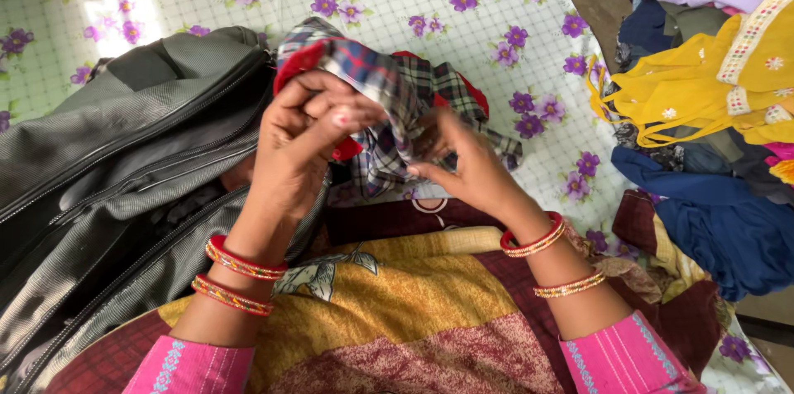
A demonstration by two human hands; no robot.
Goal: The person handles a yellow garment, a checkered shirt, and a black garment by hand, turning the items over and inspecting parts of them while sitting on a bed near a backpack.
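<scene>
Both hands, left hand point(302, 133) and right hand point(463, 164), grasp the checked blue-and-red cloth garment point(389, 92) above the open grey fabric bag point(124, 162). The bunched cloth may slip onto the flowered bedsheet point(463, 30), I think.

Both forearms wear bright pink sleeves point(192, 367) with pale blue embroidered trim at the cuffs. Each wrist carries red and gold bangles point(240, 262). One fingernail shows pink polish.

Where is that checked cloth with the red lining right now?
The checked cloth is near the middle of the head view, held up by the left hand and right hand, just right of the open grey bag, above the flowered sheet.
</scene>
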